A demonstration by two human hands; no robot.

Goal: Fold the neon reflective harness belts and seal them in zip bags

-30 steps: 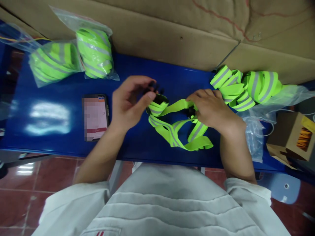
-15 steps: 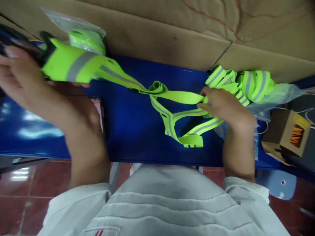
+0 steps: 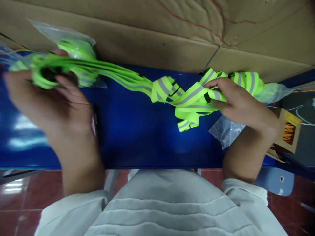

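Note:
A neon-green strap harness with grey reflective stripes [image 3: 172,93] stretches across the blue table [image 3: 137,137]. My left hand [image 3: 51,101] is raised at the left, blurred, with its fingers closed round one end of the harness. My right hand [image 3: 233,101] grips the other end at the right, thumb and fingers pinching the folded straps above the table. The middle of the harness hangs in loose loops between the two hands.
Bagged green straps [image 3: 76,49] lie at the back left. More loose straps [image 3: 248,82] and an empty plastic bag [image 3: 226,131] sit at the right. A small cardboard box [image 3: 285,131] stands at the far right. Cardboard sheets [image 3: 157,36] back the table.
My left hand pulled its end of the harness far out to the left, stretching the straps. My right hand lifted its end and shifted toward the back right. The phone is now hidden by my left arm.

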